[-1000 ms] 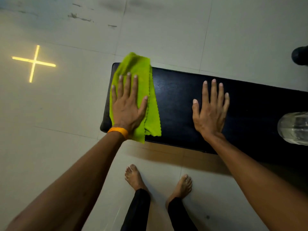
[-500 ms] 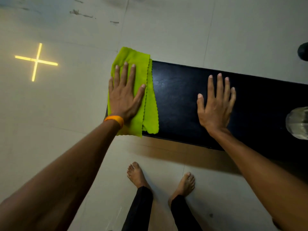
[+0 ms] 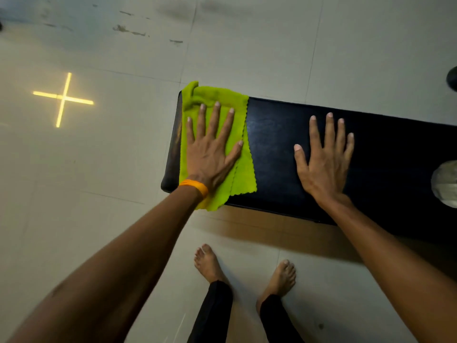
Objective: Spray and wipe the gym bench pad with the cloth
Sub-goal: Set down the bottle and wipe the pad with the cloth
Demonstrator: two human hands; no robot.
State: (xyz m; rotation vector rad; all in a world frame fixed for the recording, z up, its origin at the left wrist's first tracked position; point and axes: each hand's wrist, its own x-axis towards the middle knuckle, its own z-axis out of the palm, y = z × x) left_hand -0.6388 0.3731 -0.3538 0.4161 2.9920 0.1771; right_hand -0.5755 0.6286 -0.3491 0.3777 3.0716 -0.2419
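The black gym bench pad (image 3: 284,154) runs from the centre to the right edge. A lime-green cloth (image 3: 243,174) lies folded over its left end, bunched at the far corner. My left hand (image 3: 210,149), with an orange wristband, lies flat on the cloth with fingers spread, pressing it onto the pad. My right hand (image 3: 324,159) rests flat and bare on the pad to the right of the cloth, holding nothing. A clear bottle (image 3: 446,184), cut off by the right edge, stands on the pad beyond my right hand.
Pale floor tiles surround the bench. A yellow cross of light (image 3: 63,99) glows on the floor at the left. My bare feet (image 3: 210,264) stand just in front of the bench. A dark round object (image 3: 452,78) sits at the far right edge.
My left hand pushed the cloth left over the pad's end, then drew it slightly back right; the pad's left edge shows again. My right hand stayed flat in place.
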